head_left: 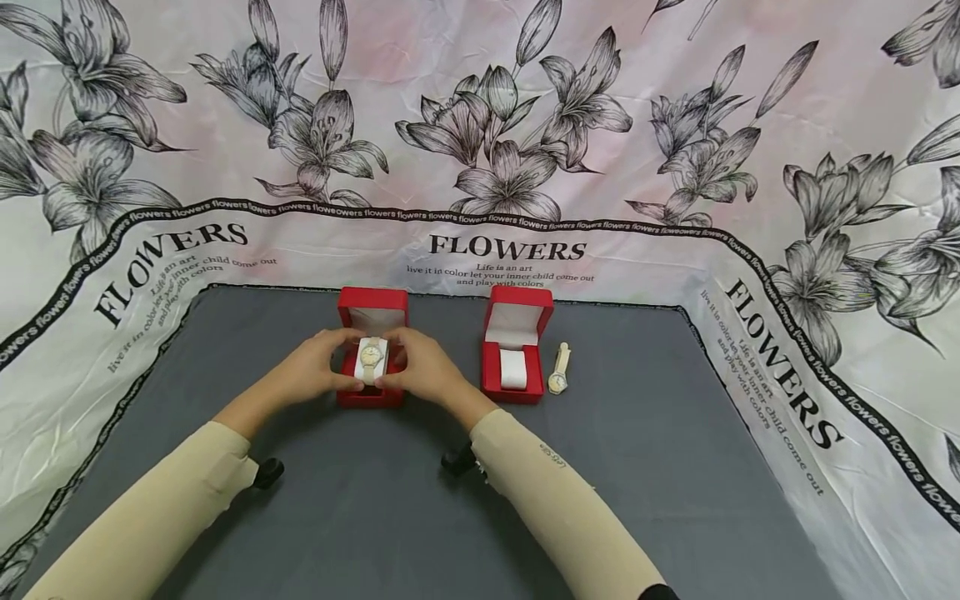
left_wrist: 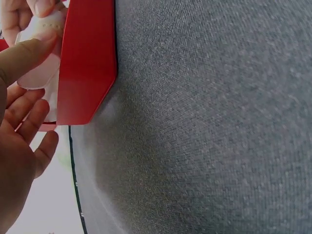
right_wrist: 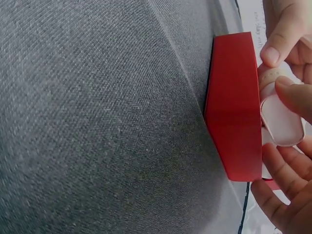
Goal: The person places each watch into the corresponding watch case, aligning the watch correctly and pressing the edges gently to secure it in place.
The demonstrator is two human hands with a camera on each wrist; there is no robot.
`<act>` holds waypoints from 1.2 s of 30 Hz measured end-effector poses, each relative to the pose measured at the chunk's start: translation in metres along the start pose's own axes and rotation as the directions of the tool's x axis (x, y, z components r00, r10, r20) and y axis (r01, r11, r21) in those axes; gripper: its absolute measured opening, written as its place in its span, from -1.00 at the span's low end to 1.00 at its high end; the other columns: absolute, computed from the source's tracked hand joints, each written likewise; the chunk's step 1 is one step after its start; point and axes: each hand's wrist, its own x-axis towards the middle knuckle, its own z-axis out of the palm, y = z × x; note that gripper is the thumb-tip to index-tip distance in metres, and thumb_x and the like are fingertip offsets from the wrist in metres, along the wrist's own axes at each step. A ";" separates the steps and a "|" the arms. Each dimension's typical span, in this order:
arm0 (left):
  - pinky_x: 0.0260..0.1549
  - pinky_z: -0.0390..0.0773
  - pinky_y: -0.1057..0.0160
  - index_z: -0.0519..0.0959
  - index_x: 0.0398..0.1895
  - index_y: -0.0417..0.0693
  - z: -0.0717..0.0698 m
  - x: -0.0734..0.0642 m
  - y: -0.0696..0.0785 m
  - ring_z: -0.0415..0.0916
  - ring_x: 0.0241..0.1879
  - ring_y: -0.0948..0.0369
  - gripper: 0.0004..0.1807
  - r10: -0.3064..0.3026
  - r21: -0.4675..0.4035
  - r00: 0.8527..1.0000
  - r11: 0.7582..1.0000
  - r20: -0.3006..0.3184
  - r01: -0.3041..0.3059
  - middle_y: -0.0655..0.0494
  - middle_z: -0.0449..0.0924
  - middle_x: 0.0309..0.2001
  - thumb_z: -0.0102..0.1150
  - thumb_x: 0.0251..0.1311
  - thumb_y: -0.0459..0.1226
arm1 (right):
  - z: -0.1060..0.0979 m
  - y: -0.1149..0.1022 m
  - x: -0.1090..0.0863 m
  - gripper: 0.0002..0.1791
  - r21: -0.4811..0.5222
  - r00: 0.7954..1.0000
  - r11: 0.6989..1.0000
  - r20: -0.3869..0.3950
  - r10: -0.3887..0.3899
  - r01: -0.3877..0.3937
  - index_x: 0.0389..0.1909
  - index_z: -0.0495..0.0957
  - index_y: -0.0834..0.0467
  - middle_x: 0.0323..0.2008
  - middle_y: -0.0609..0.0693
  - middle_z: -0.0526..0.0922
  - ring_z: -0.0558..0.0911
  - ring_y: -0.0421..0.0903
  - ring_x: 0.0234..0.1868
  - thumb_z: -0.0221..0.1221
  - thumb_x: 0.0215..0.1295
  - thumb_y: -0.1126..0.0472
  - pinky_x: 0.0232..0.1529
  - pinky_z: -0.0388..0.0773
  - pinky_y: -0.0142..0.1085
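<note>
A cream-strapped wristwatch (head_left: 371, 355) is wrapped round a white watch cushion (left_wrist: 40, 73), over the left red watch box (head_left: 370, 401), whose lid stands raised. My left hand (head_left: 322, 363) grips the cushion from the left side. From the right, my right hand (head_left: 429, 367) pinches it too, thumb against its near end. Strap holes show near the thumbs in both wrist views. In the right wrist view the cushion's end (right_wrist: 282, 122) appears tilted above the box wall (right_wrist: 236, 107). How far it sits inside the box is hidden by the fingers.
A second red box (head_left: 491, 379) stands to the right, lid up, with a bare white cushion (head_left: 513, 370) inside. Another cream watch (head_left: 558, 375) lies beside it on the grey cloth (head_left: 600, 483). Behind, a flower-printed white cloth (head_left: 337, 242) borders the grey area.
</note>
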 end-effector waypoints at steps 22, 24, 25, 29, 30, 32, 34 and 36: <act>0.21 0.46 -0.21 0.41 0.39 -0.16 -0.001 0.006 0.007 0.49 0.21 -0.05 -0.11 -0.016 0.032 1.000 0.999 0.023 0.015 -0.11 0.55 0.23 0.62 0.00 -0.08 | -0.005 0.005 -0.001 -0.29 -0.031 1.000 0.999 -0.002 -0.012 0.012 0.29 0.52 -0.02 0.06 -0.10 0.65 0.59 -0.15 0.02 0.53 0.11 -0.01 0.00 0.58 -0.29; 0.22 0.46 -0.22 0.41 0.38 -0.17 -0.001 0.006 0.007 0.49 0.22 -0.06 -0.11 -0.020 0.030 1.000 0.999 0.018 0.019 -0.11 0.55 0.24 0.62 -0.01 -0.09 | -0.005 0.005 0.000 -0.29 -0.046 1.000 0.999 0.006 -0.012 0.012 0.29 0.52 -0.02 0.05 -0.08 0.66 0.59 -0.15 0.01 0.53 0.11 -0.01 0.00 0.58 -0.28; 0.22 0.46 -0.21 0.41 0.38 -0.17 0.000 0.006 0.007 0.49 0.21 -0.05 -0.11 -0.020 0.030 1.000 0.999 0.018 0.019 -0.11 0.55 0.24 0.62 -0.01 -0.09 | -0.005 0.005 0.001 -0.29 -0.054 1.000 0.998 0.011 -0.011 0.011 0.29 0.53 -0.01 0.05 -0.07 0.66 0.59 -0.15 0.01 0.53 0.11 -0.01 0.01 0.58 -0.28; 0.22 0.47 -0.20 0.43 0.37 -0.17 0.004 0.006 0.005 0.47 0.19 -0.04 -0.13 -0.012 0.041 1.000 0.999 0.011 0.012 -0.11 0.55 0.23 0.62 -0.02 -0.12 | -0.005 0.006 0.002 -0.30 -0.111 0.999 0.994 0.037 -0.011 0.015 0.30 0.53 0.00 0.07 -0.09 0.65 0.57 -0.18 0.05 0.52 0.13 -0.02 0.09 0.56 -0.27; 0.22 0.47 -0.19 0.43 0.37 -0.17 0.006 0.006 0.004 0.46 0.19 -0.04 -0.13 -0.010 0.042 1.000 0.999 0.010 0.009 -0.11 0.54 0.22 0.61 -0.02 -0.12 | -0.004 0.007 0.002 -0.30 -0.123 0.999 0.992 0.041 -0.012 0.017 0.30 0.53 0.01 0.07 -0.09 0.65 0.57 -0.18 0.05 0.51 0.13 -0.02 0.10 0.55 -0.27; 0.23 0.47 -0.19 0.43 0.37 -0.17 0.008 0.006 0.003 0.45 0.19 -0.04 -0.14 -0.007 0.035 1.000 0.999 0.004 0.007 -0.11 0.54 0.23 0.61 -0.02 -0.14 | -0.004 0.007 0.002 -0.30 -0.139 0.999 0.990 0.041 -0.024 0.030 0.30 0.53 0.02 0.07 -0.08 0.65 0.57 -0.17 0.05 0.51 0.13 -0.02 0.12 0.54 -0.26; 0.23 0.46 -0.19 0.43 0.36 -0.17 0.011 0.006 0.001 0.44 0.18 -0.03 -0.15 -0.005 0.020 1.000 1.000 -0.004 0.005 -0.11 0.53 0.22 0.61 -0.02 -0.15 | -0.003 0.008 0.001 -0.30 -0.147 0.999 0.988 0.035 -0.036 0.041 0.29 0.53 0.03 0.07 -0.08 0.65 0.56 -0.17 0.06 0.51 0.13 -0.02 0.13 0.54 -0.25; 0.22 0.46 -0.18 0.42 0.34 -0.20 0.013 0.007 0.001 0.44 0.18 -0.04 -0.16 0.000 0.006 1.000 1.000 -0.010 0.000 -0.12 0.52 0.21 0.60 -0.01 -0.17 | -0.001 0.009 0.001 -0.31 -0.152 0.999 0.987 0.028 -0.044 0.047 0.28 0.53 0.03 0.06 -0.07 0.64 0.55 -0.17 0.05 0.50 0.13 -0.02 0.12 0.54 -0.25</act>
